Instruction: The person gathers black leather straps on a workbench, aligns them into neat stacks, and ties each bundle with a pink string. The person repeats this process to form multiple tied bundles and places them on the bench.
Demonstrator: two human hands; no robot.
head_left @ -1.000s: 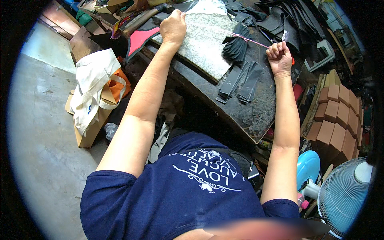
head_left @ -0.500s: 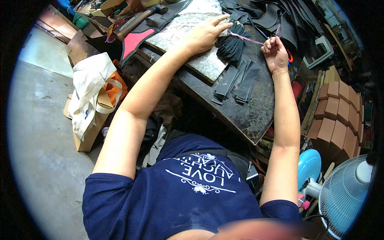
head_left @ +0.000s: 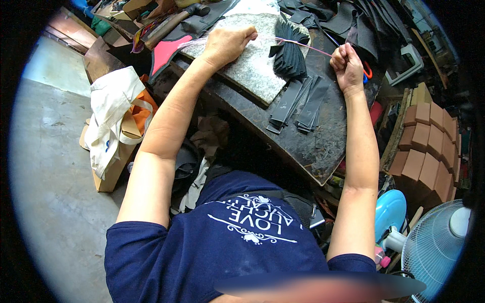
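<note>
The left hand [head_left: 226,45] and right hand [head_left: 347,68] both have fingers clenched on a thin pink strand [head_left: 316,48], seemingly plastic. It is taut over fanned black strips [head_left: 290,61], beside a rough, speckled slab [head_left: 260,83].

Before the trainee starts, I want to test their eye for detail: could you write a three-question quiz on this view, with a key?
1. True or false: the pink strand runs from the right hand toward the left hand.
2. Which lies between the hands? A) white bag B) bundle of dark pieces C) fan
3. Fill in: the pale speckled slab lies on the dark ____.

Key: 1 true; 2 B; 3 table.
</note>
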